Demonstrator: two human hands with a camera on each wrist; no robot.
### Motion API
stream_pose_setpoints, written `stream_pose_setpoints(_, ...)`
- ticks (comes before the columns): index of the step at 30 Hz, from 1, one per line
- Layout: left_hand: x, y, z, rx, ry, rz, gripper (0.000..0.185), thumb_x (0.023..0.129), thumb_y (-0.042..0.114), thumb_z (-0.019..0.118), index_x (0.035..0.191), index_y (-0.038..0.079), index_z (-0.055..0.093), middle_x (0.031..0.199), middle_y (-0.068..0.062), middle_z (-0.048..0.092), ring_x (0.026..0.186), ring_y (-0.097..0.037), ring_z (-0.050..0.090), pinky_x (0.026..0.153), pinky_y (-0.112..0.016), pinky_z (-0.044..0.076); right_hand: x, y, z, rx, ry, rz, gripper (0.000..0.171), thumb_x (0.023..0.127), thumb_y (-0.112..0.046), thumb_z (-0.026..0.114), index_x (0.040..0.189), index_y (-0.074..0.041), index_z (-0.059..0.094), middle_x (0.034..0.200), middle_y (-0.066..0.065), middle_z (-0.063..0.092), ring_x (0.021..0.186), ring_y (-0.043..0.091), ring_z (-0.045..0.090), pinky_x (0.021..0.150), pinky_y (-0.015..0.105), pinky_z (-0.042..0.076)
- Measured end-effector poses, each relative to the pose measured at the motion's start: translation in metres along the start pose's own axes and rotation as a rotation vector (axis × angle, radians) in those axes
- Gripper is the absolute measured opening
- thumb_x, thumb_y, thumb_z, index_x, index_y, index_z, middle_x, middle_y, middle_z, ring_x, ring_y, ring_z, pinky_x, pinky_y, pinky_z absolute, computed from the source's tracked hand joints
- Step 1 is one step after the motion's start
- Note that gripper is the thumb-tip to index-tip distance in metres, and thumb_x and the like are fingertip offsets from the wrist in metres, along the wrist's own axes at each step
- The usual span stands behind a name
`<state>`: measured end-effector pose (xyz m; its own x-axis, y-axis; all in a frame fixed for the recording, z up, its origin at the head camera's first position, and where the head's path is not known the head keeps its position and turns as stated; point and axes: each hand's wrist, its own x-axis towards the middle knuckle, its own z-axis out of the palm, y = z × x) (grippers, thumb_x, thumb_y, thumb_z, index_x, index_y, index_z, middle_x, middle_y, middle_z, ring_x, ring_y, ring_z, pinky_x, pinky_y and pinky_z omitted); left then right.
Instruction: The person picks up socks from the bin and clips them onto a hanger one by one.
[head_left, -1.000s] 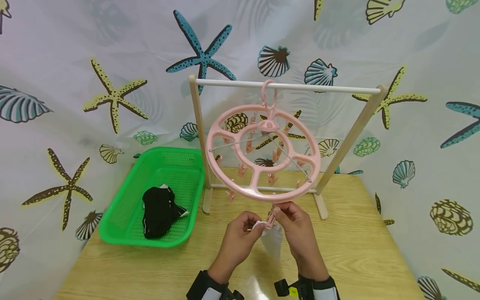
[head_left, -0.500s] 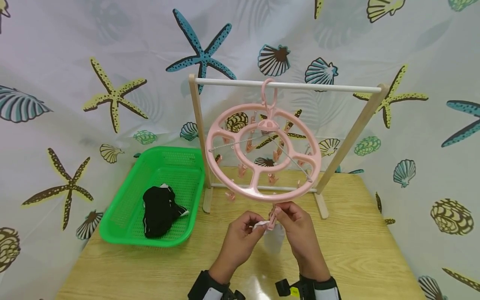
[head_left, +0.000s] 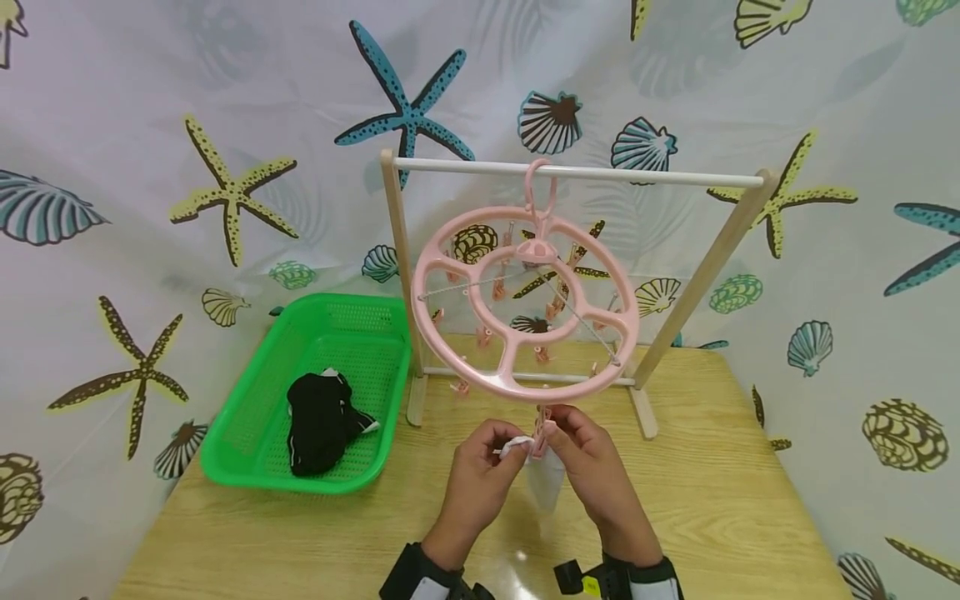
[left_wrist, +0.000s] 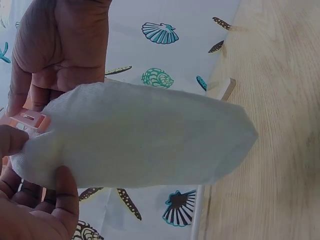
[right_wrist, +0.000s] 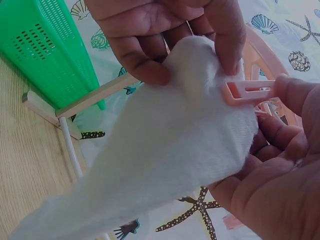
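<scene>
A pink round clip hanger [head_left: 525, 304] hangs from the rail of a small wooden rack [head_left: 577, 173]. Below its front rim my two hands meet at a pink clip [head_left: 540, 433] [right_wrist: 248, 92]. My left hand [head_left: 483, 467] pinches the top edge of a white sock [head_left: 543, 483] [left_wrist: 135, 135] [right_wrist: 165, 150]. My right hand [head_left: 581, 454] pinches the clip against the sock's edge. The sock hangs down between my hands above the wooden table [head_left: 300, 542].
A green plastic basket [head_left: 247, 417] sits at the table's left with a black garment [head_left: 318, 421] in it. The rack's feet [head_left: 645, 412] stand on the table behind my hands. A curtain printed with starfish and shells [head_left: 225, 125] hangs behind everything.
Both hands and the sock shifted very slightly upward toward the hanger's rim. Nothing else moved.
</scene>
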<state>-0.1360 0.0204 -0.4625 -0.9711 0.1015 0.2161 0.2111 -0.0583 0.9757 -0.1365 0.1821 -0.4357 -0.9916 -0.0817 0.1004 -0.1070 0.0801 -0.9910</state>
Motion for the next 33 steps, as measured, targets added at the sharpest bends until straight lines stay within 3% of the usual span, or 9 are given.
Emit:
stream_pose_setpoints(3,-0.001,0.002,-0.002,0.079,0.027,0.028,0.012,0.092,0.013,0.072,0.102,0.008,0.067,0.096,-0.003,0.067,0.088,-0.019,0.063,0.069,-0.028,0.053,0.0,0.001,0.0,0.008,-0.004,-0.005,0.036,0.103,-0.016,0.055,0.134,0.003,0.055,0.118,0.012,0.059,0.105,0.02,0.057,0.087,0.03,0.048)
stream_pose_setpoints(5,-0.002,0.005,-0.005,0.161,0.052,0.09,0.014,0.091,0.012,0.072,0.103,0.009,0.067,0.1,-0.002,0.067,0.093,-0.019,0.064,0.073,-0.033,0.055,0.001,0.001,0.0,0.012,-0.004,-0.008,0.036,0.103,-0.017,0.055,0.133,0.003,0.056,0.116,0.013,0.059,0.103,0.02,0.057,0.085,0.03,0.049)
stream_pose_setpoints(8,-0.001,0.014,-0.011,0.327,0.082,0.278,0.017,0.087,0.01,0.075,0.102,0.011,0.066,0.101,-0.002,0.067,0.094,-0.019,0.064,0.074,-0.036,0.055,0.0,0.001,0.0,0.017,-0.007,-0.019,0.035,0.103,-0.016,0.055,0.132,0.003,0.056,0.112,0.013,0.059,0.097,0.02,0.058,0.083,0.031,0.049)
stream_pose_setpoints(13,0.011,0.035,-0.026,0.629,0.096,0.649,0.022,0.08,0.009,0.081,0.098,0.009,0.068,0.102,-0.004,0.063,0.098,-0.024,0.059,0.088,-0.042,0.051,0.0,0.001,-0.002,0.027,-0.015,-0.044,0.032,0.104,-0.016,0.054,0.13,0.004,0.056,0.107,0.018,0.058,0.089,0.02,0.06,0.08,0.031,0.051)
stream_pose_setpoints(17,0.023,0.052,-0.036,0.814,0.087,0.795,0.027,0.078,0.014,0.084,0.101,0.008,0.071,0.109,-0.007,0.061,0.107,-0.029,0.055,0.09,-0.041,0.048,0.0,0.0,-0.003,0.031,0.001,-0.018,0.033,0.104,-0.016,0.054,0.13,0.003,0.056,0.112,0.019,0.059,0.092,0.02,0.061,0.081,0.03,0.051)
stream_pose_setpoints(21,0.033,0.065,-0.043,0.952,0.071,0.794,0.032,0.078,0.022,0.086,0.104,0.008,0.073,0.116,-0.01,0.061,0.11,-0.03,0.052,0.093,-0.04,0.046,-0.001,0.0,-0.002,0.032,0.009,0.008,0.035,0.104,-0.016,0.054,0.132,0.003,0.056,0.118,0.014,0.059,0.097,0.021,0.06,0.083,0.031,0.05)
stream_pose_setpoints(25,0.042,0.073,-0.046,1.053,0.034,0.735,0.04,0.079,0.03,0.085,0.112,0.01,0.073,0.126,-0.011,0.059,0.116,-0.031,0.049,0.097,-0.043,0.043,-0.001,0.001,-0.002,0.045,-0.005,-0.012,0.034,0.104,-0.016,0.054,0.131,0.005,0.055,0.113,0.017,0.059,0.091,0.02,0.06,0.08,0.03,0.051)
stream_pose_setpoints(29,0.046,0.076,-0.046,1.093,0.024,0.676,0.041,0.081,0.035,0.084,0.114,0.012,0.074,0.128,-0.009,0.06,0.118,-0.03,0.048,0.098,-0.046,0.042,0.0,0.0,-0.001,0.051,-0.021,-0.019,0.034,0.104,-0.016,0.053,0.13,0.006,0.055,0.109,0.02,0.057,0.089,0.019,0.06,0.078,0.03,0.051)
stream_pose_setpoints(33,0.048,0.077,-0.045,1.088,0.017,0.652,0.038,0.082,0.035,0.083,0.11,0.011,0.075,0.116,-0.008,0.064,0.114,-0.031,0.05,0.099,-0.048,0.042,0.0,-0.001,-0.001,0.046,-0.014,-0.015,0.035,0.104,-0.017,0.054,0.131,0.005,0.055,0.111,0.017,0.059,0.091,0.019,0.059,0.078,0.03,0.051)
